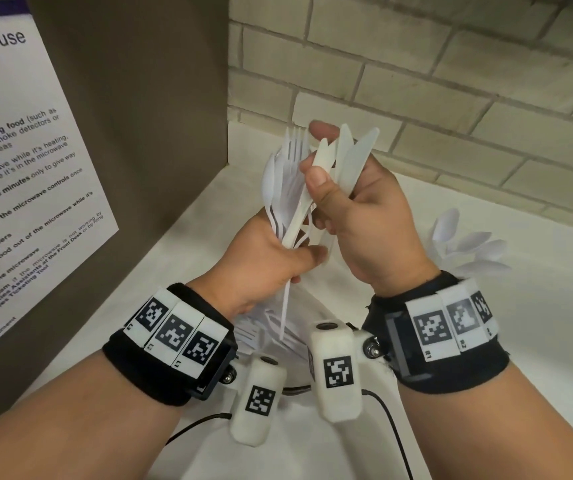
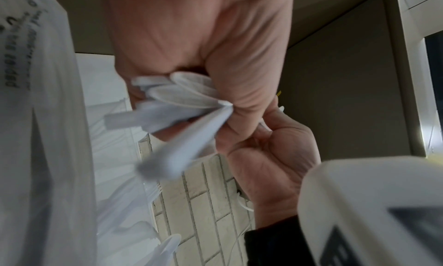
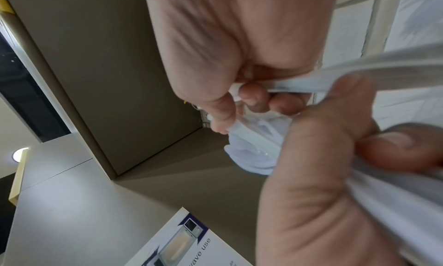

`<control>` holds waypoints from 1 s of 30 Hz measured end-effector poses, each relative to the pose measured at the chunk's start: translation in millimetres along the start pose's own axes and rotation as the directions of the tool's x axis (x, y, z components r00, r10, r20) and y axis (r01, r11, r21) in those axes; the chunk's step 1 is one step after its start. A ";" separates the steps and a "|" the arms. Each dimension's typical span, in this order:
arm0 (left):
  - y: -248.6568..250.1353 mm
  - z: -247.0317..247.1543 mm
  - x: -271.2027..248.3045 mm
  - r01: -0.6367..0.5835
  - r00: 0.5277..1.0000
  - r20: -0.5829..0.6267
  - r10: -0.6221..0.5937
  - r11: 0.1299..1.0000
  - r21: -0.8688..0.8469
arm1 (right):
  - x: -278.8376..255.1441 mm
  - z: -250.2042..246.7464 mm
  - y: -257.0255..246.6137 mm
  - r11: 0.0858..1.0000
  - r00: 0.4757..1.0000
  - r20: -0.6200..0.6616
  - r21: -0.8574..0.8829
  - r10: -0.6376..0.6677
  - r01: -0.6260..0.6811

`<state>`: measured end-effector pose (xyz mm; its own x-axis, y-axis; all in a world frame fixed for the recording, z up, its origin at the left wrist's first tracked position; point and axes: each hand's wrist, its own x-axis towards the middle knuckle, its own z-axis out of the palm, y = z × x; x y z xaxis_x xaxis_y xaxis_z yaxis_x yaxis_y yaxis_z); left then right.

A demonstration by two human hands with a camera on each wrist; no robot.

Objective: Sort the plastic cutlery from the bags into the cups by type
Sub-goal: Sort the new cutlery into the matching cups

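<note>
- Head view: a cluster of white plastic spoons stands bowl-up behind the right wrist; its container is hidden. More white cutlery lies below the wrists; what holds it cannot be told.
- Head view: the left hand is closed around the handles of a mixed bundle of white plastic forks and spoons, heads fanned upward above the white counter.
- Head view: the right hand is curled around several translucent plastic knives, blades up, just beside the bundle; its thumb lies across them.
- Left wrist view: shown only here, a translucent plastic bag with dark print fills the left edge, with white cutlery visible through it. The handle ends protrude under the closed left fist; the right hand lies just beyond.
- Right wrist view: shown only here, a printed microwave notice with a picture. The right hand grips white handles; the left fist clamps its bundle opposite.
</note>
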<state>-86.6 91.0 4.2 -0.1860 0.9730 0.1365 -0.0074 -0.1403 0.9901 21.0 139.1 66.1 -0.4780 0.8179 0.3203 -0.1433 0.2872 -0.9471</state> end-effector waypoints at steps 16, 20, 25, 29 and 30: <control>0.9 -4.1 -3.7 -0.035 0.986 0.156 0.056 0.990 -0.139 | -1.8 1.9 -8.4 0.984 0.989 0.024 -0.108 -0.143 0.145; -6.4 -4.0 -3.5 -0.032 0.993 0.107 0.041 0.996 -0.081 | -2.5 1.6 -19.1 0.990 0.990 -0.026 -0.033 -0.138 0.137; -12.2 -6.9 -4.8 0.036 0.993 0.113 -0.033 0.999 -0.029 | 11.1 -8.3 -49.5 0.978 0.963 -0.180 0.016 -0.202 0.208; -14.9 -17.7 0.0 0.082 0.996 -0.022 -0.082 0.997 -0.009 | 31.8 -26.1 -63.4 0.960 0.907 -0.317 -0.063 -0.278 0.272; -14.5 -21.3 2.1 0.099 0.991 -0.083 -0.103 0.994 -0.053 | 38.3 -29.3 -60.9 0.962 0.902 -0.335 -0.101 -0.271 0.252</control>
<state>-107.8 91.2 -10.5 -0.2651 0.9637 0.0309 -0.0773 -0.0532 0.9956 36.9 167.5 136.6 -0.1018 0.8271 0.5528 -0.1713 0.5328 -0.8287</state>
